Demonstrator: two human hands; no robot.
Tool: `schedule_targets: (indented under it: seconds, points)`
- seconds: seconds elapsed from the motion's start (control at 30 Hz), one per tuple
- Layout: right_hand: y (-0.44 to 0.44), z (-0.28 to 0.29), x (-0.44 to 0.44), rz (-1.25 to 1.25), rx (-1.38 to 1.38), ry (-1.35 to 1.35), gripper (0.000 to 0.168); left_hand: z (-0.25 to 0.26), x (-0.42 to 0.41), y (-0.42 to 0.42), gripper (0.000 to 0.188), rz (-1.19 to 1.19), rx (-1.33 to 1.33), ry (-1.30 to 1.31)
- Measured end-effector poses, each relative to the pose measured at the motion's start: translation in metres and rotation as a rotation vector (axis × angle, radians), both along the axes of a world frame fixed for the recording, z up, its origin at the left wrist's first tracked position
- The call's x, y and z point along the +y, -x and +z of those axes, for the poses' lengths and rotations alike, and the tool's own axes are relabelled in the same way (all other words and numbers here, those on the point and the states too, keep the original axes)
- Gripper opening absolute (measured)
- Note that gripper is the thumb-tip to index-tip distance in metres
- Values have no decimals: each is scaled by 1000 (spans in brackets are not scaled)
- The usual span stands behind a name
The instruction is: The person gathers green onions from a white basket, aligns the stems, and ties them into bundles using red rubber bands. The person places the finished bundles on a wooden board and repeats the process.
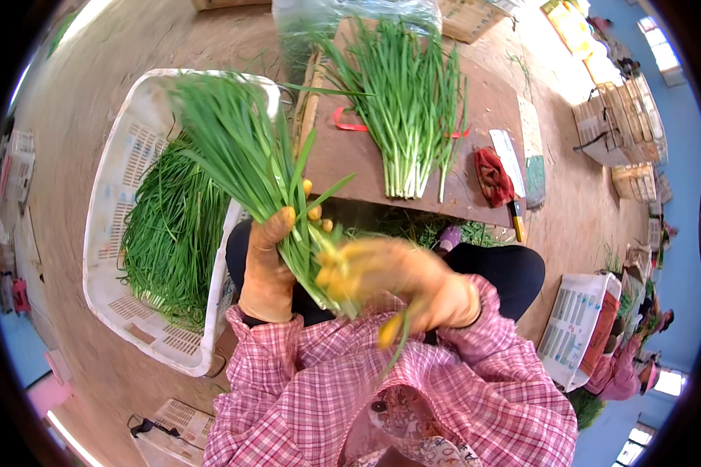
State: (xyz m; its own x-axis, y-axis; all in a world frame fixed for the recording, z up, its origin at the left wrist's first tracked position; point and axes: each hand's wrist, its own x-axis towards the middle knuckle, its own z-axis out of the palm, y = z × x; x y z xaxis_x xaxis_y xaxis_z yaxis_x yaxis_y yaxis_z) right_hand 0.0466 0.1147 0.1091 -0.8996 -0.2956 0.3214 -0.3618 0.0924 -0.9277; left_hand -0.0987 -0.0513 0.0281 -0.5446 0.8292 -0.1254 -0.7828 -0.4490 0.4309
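Observation:
My left hand (271,251), in an orange-yellow work glove, is closed around a bunch of garlic chives (239,146), leaves up and to the left, cut ends down. My gloved right hand (409,280) is motion-blurred at the lower stems. A thin green leaf (398,350) hangs below it; whether the fingers grip anything is unclear. Beyond my hands, a second pile of chives (406,111) lies on a brown board (350,169), stem ends toward me, over a red strap (347,121). To my left, a white plastic crate (102,192) holds many more chives (175,233).
A cleaver (507,157) with a wooden handle and a crumpled red cloth (493,177) lie at the board's right edge. Trimmings (479,234) litter the floor beneath. At right stand stacked boxes (625,122) and another white crate (572,327), with a person (616,373) beside it.

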Motion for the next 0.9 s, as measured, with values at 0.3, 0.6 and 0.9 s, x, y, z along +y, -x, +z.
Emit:
schedule_targets:
  seconds: [0.3,0.6,0.9]
  points:
    - [-13,83,85,-769,12,223,72,105,151,-42,63,-39,671,-91]
    - [-84,17,151,-1167,-158,186,34,67,253,-99,107,-331,625,-178]
    - [-85,58,154,-1221,107,-35,42,120,269,-83,52,-194,1799,96]
